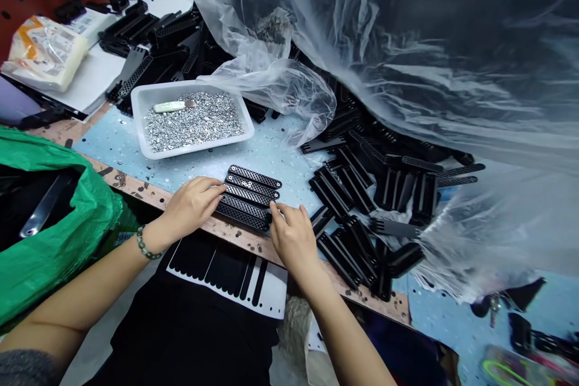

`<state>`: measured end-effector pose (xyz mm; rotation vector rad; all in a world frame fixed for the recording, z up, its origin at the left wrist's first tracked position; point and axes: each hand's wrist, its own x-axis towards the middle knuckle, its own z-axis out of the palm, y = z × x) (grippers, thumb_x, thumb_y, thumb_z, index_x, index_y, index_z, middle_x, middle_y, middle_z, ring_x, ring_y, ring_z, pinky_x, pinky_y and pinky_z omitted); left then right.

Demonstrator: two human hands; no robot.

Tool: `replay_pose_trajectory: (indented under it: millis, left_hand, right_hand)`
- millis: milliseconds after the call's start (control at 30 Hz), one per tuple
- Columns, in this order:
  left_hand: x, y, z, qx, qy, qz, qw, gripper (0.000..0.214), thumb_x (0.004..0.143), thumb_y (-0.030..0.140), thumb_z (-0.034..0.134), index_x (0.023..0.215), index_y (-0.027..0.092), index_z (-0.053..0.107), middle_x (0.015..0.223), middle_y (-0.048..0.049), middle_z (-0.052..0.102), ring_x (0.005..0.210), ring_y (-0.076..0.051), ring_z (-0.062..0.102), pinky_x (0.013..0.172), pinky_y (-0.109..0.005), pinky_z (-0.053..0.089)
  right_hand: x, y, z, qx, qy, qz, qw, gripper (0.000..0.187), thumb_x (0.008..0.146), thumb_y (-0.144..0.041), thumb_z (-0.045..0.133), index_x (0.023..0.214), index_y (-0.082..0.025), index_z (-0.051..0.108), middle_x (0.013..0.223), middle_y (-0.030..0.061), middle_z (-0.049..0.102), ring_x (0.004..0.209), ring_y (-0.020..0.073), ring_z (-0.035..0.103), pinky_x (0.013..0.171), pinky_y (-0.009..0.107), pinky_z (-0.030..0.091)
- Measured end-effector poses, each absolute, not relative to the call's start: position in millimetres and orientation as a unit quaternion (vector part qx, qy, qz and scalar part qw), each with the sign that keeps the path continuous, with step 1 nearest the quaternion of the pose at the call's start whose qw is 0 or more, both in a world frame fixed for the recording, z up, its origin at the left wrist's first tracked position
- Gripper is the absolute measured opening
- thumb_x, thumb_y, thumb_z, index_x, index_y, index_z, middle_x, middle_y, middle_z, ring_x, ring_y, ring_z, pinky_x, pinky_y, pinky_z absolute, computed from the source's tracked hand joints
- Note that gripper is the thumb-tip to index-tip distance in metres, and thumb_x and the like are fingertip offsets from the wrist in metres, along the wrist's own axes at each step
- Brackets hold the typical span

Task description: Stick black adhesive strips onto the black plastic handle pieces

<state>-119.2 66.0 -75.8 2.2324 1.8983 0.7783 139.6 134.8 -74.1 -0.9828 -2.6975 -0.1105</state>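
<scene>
We see five black perforated strips (246,199) lying side by side in a tight, slightly fanned group near the front edge of the table (271,163). Each is a long, narrow bar with rounded ends and a fine mesh of holes, and a few small silver fittings (246,184) sit on one near the top of the group. We can read no writing on them. Their long axes run across our view, roughly along the front edge, with the right ends slightly lower.

Our left hand (192,206), with a bead bracelet (147,242) at the wrist, lies on the strips' left ends, its fingers flat and slightly spread. Our right hand (294,238) meets their right ends, fingers loosely together. Neither hand is pinching.

Behind the strips, a white plastic tray (190,87) holds a heap of small silver fittings (203,123) and a white-handled implement (174,106). A pile of black parts (389,190) spreads toward the right, partly under clear plastic sheeting (407,42). A green plastic bag (67,253) hangs over the left front edge, and a printed packet (43,51) at the far left carries print too small to read.
</scene>
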Motion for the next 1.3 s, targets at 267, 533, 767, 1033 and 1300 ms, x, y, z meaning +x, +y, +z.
replay_pose_trajectory:
  millis: [267, 533, 767, 1033, 1300]
  left_hand:
    - [-101, 102, -70, 0.743, 0.616, 0.261, 0.01, 0.024, 0.095, 0.026, 0.049, 0.106, 0.016, 0.067, 0.097, -0.0059, 0.066, 0.092, -0.019, 0.056, 0.081, -0.033, 0.044]
    - [-98, 120, -69, 0.762, 0.606, 0.228, -0.017, 0.022, 0.095, 0.028, 0.051, 0.087, 0.017, 0.068, 0.081, -0.0035, 0.063, 0.082, -0.017, 0.05, 0.079, -0.033, 0.036]
    - [-108, 77, -71, 0.789, 0.559, 0.255, -0.02, 0.016, 0.093, 0.022, 0.053, 0.097, 0.018, 0.068, 0.09, -0.0022, 0.066, 0.088, -0.016, 0.053, 0.084, -0.033, 0.039]
    - [-107, 54, -71, 0.792, 0.571, 0.212, -0.047, 0.029, 0.089, 0.026, 0.059, 0.117, 0.019, 0.065, 0.119, -0.0083, 0.062, 0.106, -0.022, 0.053, 0.095, -0.041, 0.042]
    - [-120, 46, -72, 0.781, 0.592, 0.178, -0.086, 0.03, 0.089, 0.024, 0.059, 0.118, 0.019, 0.065, 0.118, -0.0073, 0.065, 0.106, -0.023, 0.056, 0.097, -0.044, 0.042]
  right_hand:
    - [97, 164, -77, -0.344, -0.899, 0.104, 0.251, 0.026, 0.097, -0.02, 0.046, 0.112, -0.015, 0.067, 0.101, 0.0098, 0.065, 0.092, 0.0195, 0.058, 0.084, 0.033, 0.049]
    - [83, 174, -77, -0.339, -0.915, 0.072, 0.206, 0.018, 0.095, -0.021, 0.051, 0.091, -0.015, 0.067, 0.089, 0.0074, 0.066, 0.083, 0.02, 0.056, 0.078, 0.033, 0.046]
    - [117, 134, -71, -0.304, -0.925, 0.03, 0.226, 0.013, 0.095, -0.018, 0.053, 0.095, -0.015, 0.065, 0.087, 0.0052, 0.067, 0.08, 0.0174, 0.057, 0.098, 0.04, 0.042]
    - [119, 117, -76, -0.315, -0.92, 0.014, 0.233, 0.024, 0.092, -0.02, 0.055, 0.113, -0.011, 0.064, 0.1, 0.0103, 0.066, 0.087, 0.0196, 0.057, 0.096, 0.041, 0.045]
    - [142, 103, -77, -0.372, -0.904, -0.045, 0.204, 0.027, 0.091, -0.016, 0.056, 0.117, -0.012, 0.063, 0.105, 0.0093, 0.068, 0.087, 0.0199, 0.057, 0.1, 0.045, 0.041]
